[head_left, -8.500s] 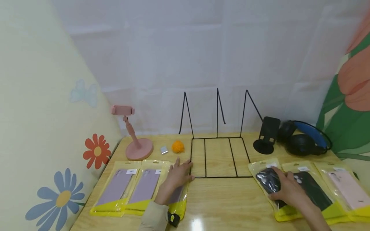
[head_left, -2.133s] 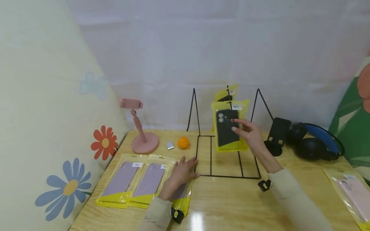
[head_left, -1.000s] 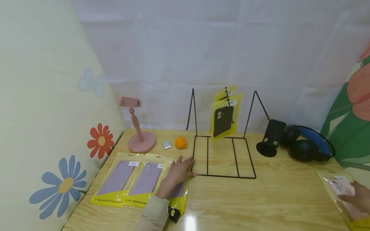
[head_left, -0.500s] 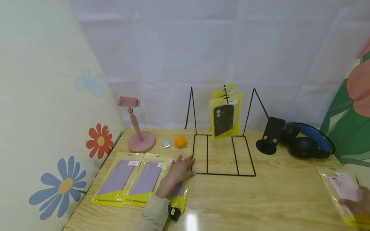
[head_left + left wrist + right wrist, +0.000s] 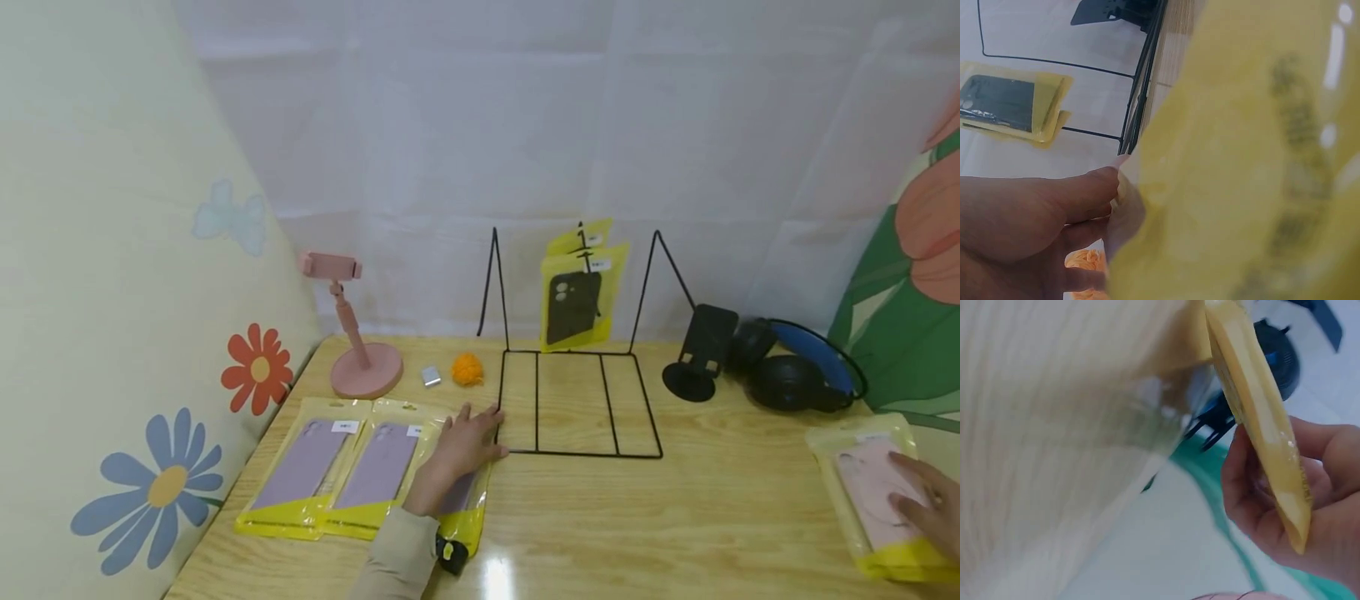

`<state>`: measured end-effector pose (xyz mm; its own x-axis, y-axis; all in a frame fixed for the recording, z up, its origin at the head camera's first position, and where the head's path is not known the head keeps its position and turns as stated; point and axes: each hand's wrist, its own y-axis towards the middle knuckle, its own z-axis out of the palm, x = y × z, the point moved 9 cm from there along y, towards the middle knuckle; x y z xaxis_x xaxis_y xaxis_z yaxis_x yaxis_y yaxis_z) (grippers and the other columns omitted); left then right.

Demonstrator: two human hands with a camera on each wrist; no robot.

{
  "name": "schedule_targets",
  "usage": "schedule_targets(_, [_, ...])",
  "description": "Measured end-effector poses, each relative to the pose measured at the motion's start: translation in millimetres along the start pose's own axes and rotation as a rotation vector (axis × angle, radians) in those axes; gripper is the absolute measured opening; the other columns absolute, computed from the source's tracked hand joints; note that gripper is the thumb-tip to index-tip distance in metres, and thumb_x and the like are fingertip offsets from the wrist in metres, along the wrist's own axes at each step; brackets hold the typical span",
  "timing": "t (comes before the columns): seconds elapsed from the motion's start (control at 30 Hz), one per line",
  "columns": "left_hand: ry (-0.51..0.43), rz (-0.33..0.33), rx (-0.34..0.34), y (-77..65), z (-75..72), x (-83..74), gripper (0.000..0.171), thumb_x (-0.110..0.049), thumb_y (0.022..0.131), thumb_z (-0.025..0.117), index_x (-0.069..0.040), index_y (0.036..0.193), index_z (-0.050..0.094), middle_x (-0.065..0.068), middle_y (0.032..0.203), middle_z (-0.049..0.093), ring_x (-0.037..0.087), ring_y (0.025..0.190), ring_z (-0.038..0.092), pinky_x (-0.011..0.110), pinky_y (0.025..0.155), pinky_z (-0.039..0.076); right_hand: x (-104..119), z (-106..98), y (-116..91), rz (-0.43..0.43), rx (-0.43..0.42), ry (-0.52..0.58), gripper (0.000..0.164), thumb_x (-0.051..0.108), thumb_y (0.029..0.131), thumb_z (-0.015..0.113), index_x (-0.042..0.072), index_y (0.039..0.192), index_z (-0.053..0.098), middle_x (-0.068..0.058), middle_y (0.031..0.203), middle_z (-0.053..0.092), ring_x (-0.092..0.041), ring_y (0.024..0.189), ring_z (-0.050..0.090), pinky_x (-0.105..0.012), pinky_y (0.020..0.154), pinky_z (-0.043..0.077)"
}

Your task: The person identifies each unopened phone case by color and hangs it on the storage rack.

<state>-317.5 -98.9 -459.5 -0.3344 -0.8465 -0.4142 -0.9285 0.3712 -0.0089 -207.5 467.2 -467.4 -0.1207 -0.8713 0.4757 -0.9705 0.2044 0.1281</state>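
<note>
At the right edge of the head view, my right hand [image 5: 930, 504] grips a pink phone case in a yellow pouch [image 5: 866, 492]. In the right wrist view the pouch [image 5: 1266, 431] stands edge-on between thumb and fingers. My left hand [image 5: 459, 454] lies across a purple phone case pouch [image 5: 468, 521], fingertips touching the left rail of a black wire display rack [image 5: 581, 454]. The thumb tip is right at the rack's near corner. From the rack's middle hook hang two pouches with black phone cases [image 5: 573, 308], one behind the other. The left wrist view shows the near hanging pouch [image 5: 1007, 103] sideways.
Two more purple phone case pouches [image 5: 303, 467] lie at left, overlapping. Behind them stand a pink phone stand [image 5: 366, 371], a small silver block [image 5: 431, 376] and an orange yarn ball [image 5: 467, 369]. Right of the rack are a black phone stand [image 5: 701, 350] and headphones [image 5: 787, 379].
Two black phone case pouches went from the table onto the middle hook. My right hand then moved to the pink case pouch, gripped it and shifted it slightly left. My left hand stayed at the rack.
</note>
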Motion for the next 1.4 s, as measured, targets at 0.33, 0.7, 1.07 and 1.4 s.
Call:
schedule_targets(0.33, [0.015,-0.004,0.0,-1.0,-1.0,2.0,0.058,-0.028,0.087,0.07,-0.004,0.137,0.053,0.012,0.147,0.044,0.052,0.135,0.028,0.07,0.104,0.021,108,-15,-16,-0.106,-0.148,0.204,0.054,0.024,0.098,0.057,0.013,0.148,0.04,-0.019,0.15,0.037,-0.008,0.114,0.048,-0.015,0.086,0.045])
schedule_targets(0.7, [0.017,0.006,-0.008,-1.7,-0.9,1.4,0.058,-0.028,0.087,0.071,-0.003,0.137,0.053,0.013,0.146,0.046,0.053,0.134,0.029,0.071,0.102,0.022,186,-19,-44,-0.196,-0.159,0.393,0.054,0.016,0.093,0.065,0.02,0.143,0.048,0.007,0.135,0.051,0.01,0.093,0.044,-0.001,0.067,0.034])
schedule_targets(1.07, [0.007,0.012,-0.002,-0.2,-2.2,0.2,0.058,-0.028,0.088,0.07,-0.003,0.138,0.052,0.013,0.146,0.045,0.053,0.134,0.028,0.071,0.103,0.022,221,-30,-51,-0.322,-0.23,0.523,0.058,-0.007,0.085,0.067,0.01,0.138,0.053,0.011,0.129,0.055,0.0,0.09,0.052,-0.006,0.072,0.045])
schedule_targets(1.4, [0.013,0.013,0.004,1.6,0.3,0.4,0.059,-0.029,0.087,0.07,-0.005,0.138,0.052,0.011,0.147,0.044,0.052,0.135,0.028,0.071,0.103,0.022,211,-22,-34,-0.296,-0.195,0.546,0.057,0.0,0.087,0.069,0.013,0.14,0.052,0.018,0.13,0.052,0.004,0.101,0.05,-0.002,0.08,0.04])
